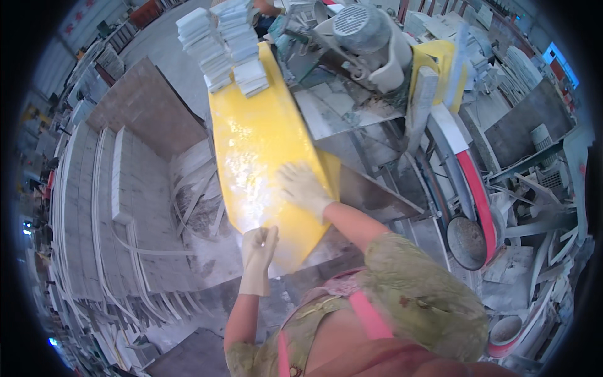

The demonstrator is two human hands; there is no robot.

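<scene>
A long yellow wet table top (257, 135) runs away from me toward a cutting machine. My right hand (303, 186), in a pale glove, lies flat on the yellow surface near its right edge, fingers spread. My left hand (258, 244), also gloved, hovers at the near end of the yellow top with its fingers loosely curled; I see nothing in it. Two leaning stacks of white stone tiles (223, 44) stand at the far end of the yellow top.
A grey motor (361, 28) and saw housing sit at the back right. Rows of white stone slabs (119, 207) fill the left side. A round metal basin (467, 242) and a red-and-white curved strip (477, 188) lie to the right among rubble.
</scene>
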